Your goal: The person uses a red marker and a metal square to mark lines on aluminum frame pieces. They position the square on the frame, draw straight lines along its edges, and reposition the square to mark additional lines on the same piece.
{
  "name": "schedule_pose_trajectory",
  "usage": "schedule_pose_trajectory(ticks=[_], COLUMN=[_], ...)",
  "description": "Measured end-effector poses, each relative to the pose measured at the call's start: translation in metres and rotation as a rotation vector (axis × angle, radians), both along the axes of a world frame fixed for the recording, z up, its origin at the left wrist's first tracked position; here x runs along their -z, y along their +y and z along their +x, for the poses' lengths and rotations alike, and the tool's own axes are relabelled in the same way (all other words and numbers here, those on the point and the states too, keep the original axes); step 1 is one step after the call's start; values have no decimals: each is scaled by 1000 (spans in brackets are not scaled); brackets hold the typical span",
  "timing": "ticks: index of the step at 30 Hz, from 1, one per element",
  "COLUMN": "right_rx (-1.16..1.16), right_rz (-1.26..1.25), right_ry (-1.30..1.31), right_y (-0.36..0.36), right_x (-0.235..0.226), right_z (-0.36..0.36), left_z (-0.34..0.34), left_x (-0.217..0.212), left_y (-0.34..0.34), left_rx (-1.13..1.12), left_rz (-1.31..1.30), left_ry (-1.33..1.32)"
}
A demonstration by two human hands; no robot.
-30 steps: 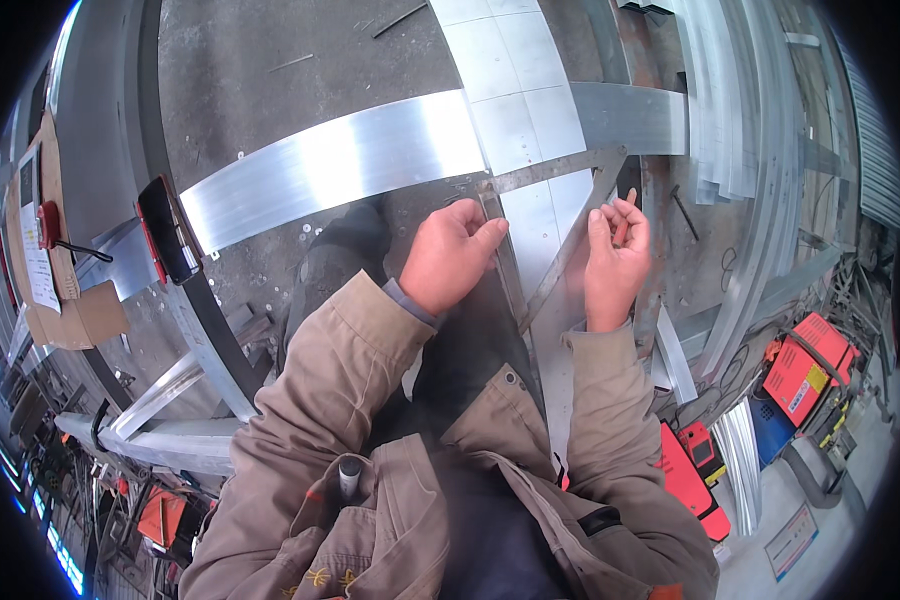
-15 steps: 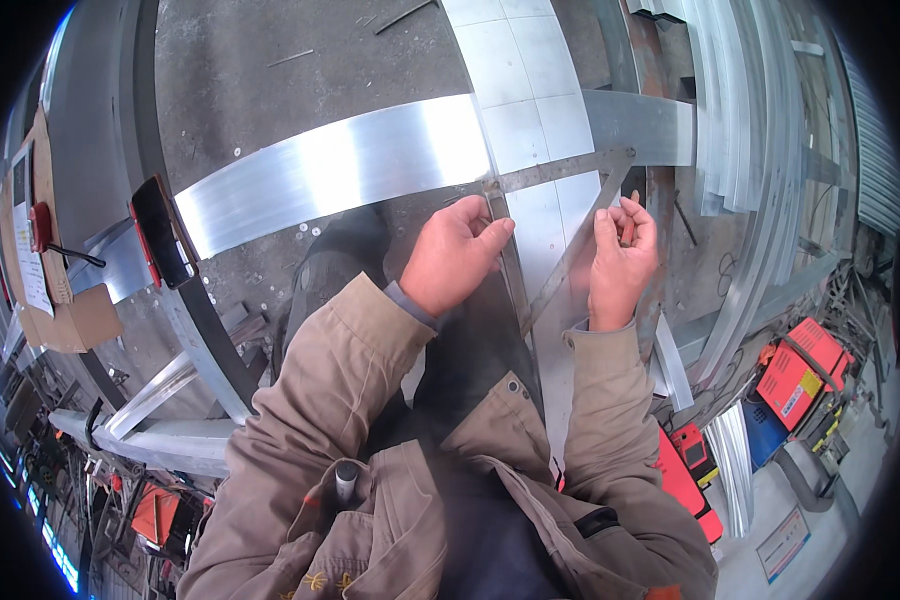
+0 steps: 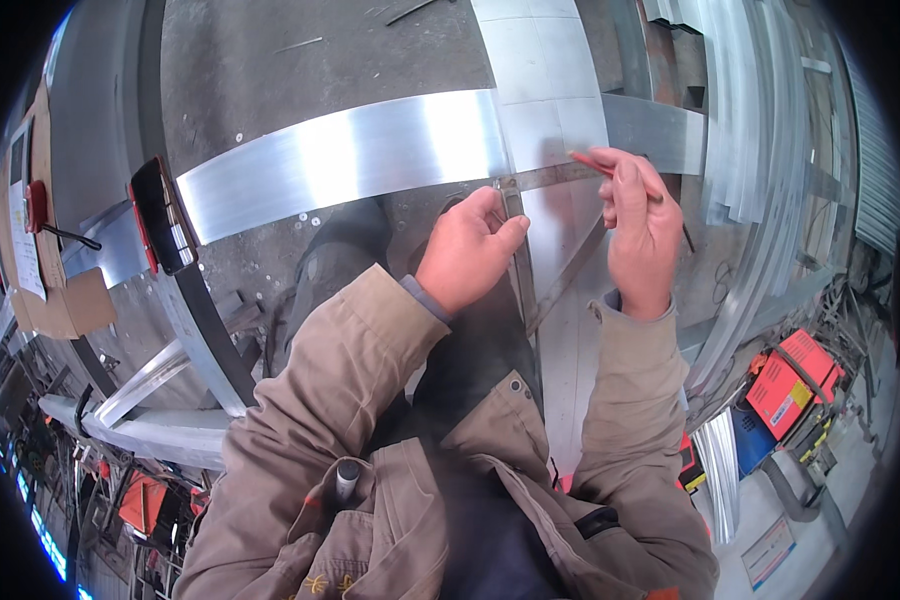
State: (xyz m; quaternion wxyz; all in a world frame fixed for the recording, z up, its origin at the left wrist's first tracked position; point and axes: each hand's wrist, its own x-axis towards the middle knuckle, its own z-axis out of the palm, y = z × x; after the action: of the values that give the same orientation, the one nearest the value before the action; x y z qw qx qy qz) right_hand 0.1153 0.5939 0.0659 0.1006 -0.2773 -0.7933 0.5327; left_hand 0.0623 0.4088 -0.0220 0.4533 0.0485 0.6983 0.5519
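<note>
My left hand [image 3: 470,250] is closed on the corner of a worn metal set square [image 3: 568,270], which has an open triangular frame. The square lies across a long white panel marked with thin lines [image 3: 552,110]. My right hand [image 3: 645,235] is raised over the square's far end and grips a slim red pencil [image 3: 592,162]. The pencil's tip points left, above the panel and apart from it as far as I can see. Part of the square is hidden behind my right hand.
A shiny metal strip [image 3: 350,150] crosses under the panel. On the left, a phone in a red case [image 3: 175,225] rests on a steel frame beside a cardboard box [image 3: 70,305]. Metal profiles [image 3: 745,120] and a red machine [image 3: 795,380] are at right.
My right hand has lifted and moved away from me and slightly right, bringing the red pencil plainly into view. My left hand stays on the set square. The whole view has shifted slightly.
</note>
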Motion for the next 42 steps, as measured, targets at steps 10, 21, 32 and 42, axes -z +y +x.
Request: schedule_pose_trajectory(ticks=[10, 21, 32, 42], right_rx=[-160, -297, -141, 300], right_rz=[103, 233, 415, 280], right_ry=[-202, -170, -261, 2], right_y=[-2, -9, 51, 88], right_x=[11, 2, 4, 21], right_z=[-24, -41, -24, 18], left_z=[6, 3, 0, 1], left_x=[7, 5, 1, 5], left_y=[2, 1, 1, -1], left_rx=[-78, -14, 8, 15], left_rz=[29, 26, 2, 21], left_ry=[-55, -10, 10, 12])
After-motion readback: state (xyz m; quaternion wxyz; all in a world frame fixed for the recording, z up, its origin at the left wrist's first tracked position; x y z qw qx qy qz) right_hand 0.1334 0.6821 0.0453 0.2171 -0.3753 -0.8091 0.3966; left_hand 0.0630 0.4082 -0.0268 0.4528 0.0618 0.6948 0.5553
